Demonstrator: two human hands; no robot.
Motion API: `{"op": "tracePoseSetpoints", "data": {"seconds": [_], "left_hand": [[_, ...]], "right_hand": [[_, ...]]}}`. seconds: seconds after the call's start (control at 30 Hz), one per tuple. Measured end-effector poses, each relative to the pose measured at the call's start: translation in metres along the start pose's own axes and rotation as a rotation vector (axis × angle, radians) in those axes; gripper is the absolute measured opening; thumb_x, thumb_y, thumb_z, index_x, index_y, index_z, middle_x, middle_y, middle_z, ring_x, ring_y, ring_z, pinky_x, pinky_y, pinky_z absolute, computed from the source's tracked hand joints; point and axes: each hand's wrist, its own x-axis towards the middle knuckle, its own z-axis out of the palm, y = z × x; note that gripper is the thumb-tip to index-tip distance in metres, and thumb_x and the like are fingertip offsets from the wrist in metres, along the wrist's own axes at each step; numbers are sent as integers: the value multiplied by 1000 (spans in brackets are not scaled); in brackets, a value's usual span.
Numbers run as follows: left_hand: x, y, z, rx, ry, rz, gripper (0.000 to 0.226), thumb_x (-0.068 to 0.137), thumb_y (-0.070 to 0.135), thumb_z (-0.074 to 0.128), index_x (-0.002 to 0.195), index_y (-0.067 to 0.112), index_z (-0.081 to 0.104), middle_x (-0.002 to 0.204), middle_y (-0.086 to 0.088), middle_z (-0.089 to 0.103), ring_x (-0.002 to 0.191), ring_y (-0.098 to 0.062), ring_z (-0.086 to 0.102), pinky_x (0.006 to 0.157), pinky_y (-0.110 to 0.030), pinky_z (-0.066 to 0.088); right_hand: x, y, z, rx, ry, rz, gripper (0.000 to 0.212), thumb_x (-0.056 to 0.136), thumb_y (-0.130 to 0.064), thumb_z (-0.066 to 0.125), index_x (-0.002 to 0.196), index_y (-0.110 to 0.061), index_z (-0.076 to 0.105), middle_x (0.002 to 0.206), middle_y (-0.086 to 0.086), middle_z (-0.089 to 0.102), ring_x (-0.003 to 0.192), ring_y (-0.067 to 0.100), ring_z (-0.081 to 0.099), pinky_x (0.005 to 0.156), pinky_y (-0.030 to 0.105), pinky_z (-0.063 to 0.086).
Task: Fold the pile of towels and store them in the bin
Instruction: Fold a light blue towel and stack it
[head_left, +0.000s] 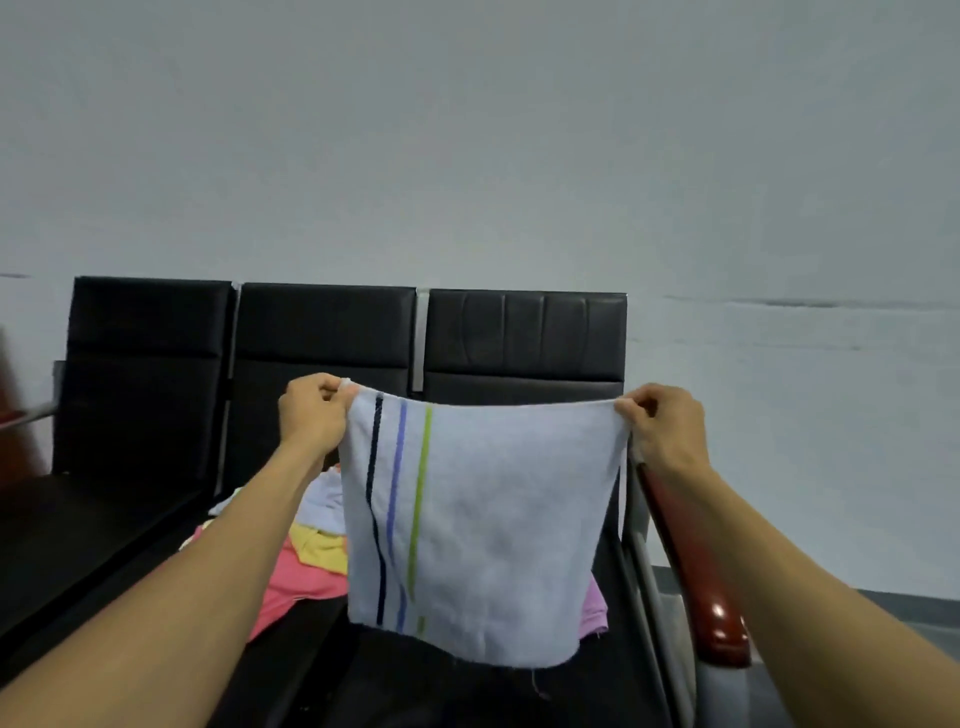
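My left hand (311, 410) pinches the top-left corner and my right hand (660, 421) pinches the top-right corner of a pale blue terry towel with navy, blue and green stripes (483, 530), held up taut btwn them, hanging flat in front of me above the seat of a black padded bench w/ three backrests (332, 332). Both grips are thumb-and-finger pinches on the hem, nothing else in either hand. Behind the towel, on the seat, lies the pile of crumpled towels, pink, yellow and pale blue (306, 551); a lilac bit (592, 608) pokes out at the right. To fold well, I judge: keep the top edge level, bring corner to corner so hems match, stripes square, then lay it on the seat to halve again. A glossy red-brown wooden armrest (696, 561) sits under my right forearm. No bin in view, so can't say where it stands. Most of the pile is hidden behind the towel; how many remain can't be told.
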Motion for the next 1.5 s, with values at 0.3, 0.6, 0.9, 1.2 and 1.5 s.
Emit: {"op": "tracePoseSetpoints", "data": {"seconds": [0.3,0.6,0.9,1.2,1.5], "left_hand": [[-19,7,-14,-15,13,71,20,104,23,54,94,8,64,89,-5,65,80,-19,60,62,-28,42],[-69,-17,-28,144,-103,168,21,106,20,37,98,5,50,92,-10,58,82,-25,51,66,-38,36],[-78,-49,-1,135,-160,112,18,104,18,43,95,7,53,94,-9,60,91,-26,54,73,-36,38],[-93,-151,87,187,-216,-17,16,105,16,43,98,5,52,88,-9,56,81,-25,50,62,-37,27],[-83,-235,161,276,-254,-121,28,106,19,46,95,-4,59,89,-15,62,84,-28,55,72,-40,41]], "right_hand": [[-19,-10,-8,40,54,16,16,101,-14,52,87,-11,59,83,-3,59,78,16,55,62,14,37],[-76,-4,-10,179,125,132,17,103,-18,45,98,-6,54,94,2,57,83,15,51,62,17,36],[-88,22,7,166,158,201,14,105,-18,45,100,-7,53,89,-2,54,77,9,50,65,21,39],[-103,123,80,57,115,304,12,104,-16,46,95,-10,50,81,-7,52,71,4,47,57,14,35],[-88,214,162,1,40,420,10,102,-11,44,93,-10,49,82,-10,49,73,-1,46,60,2,36]]}}
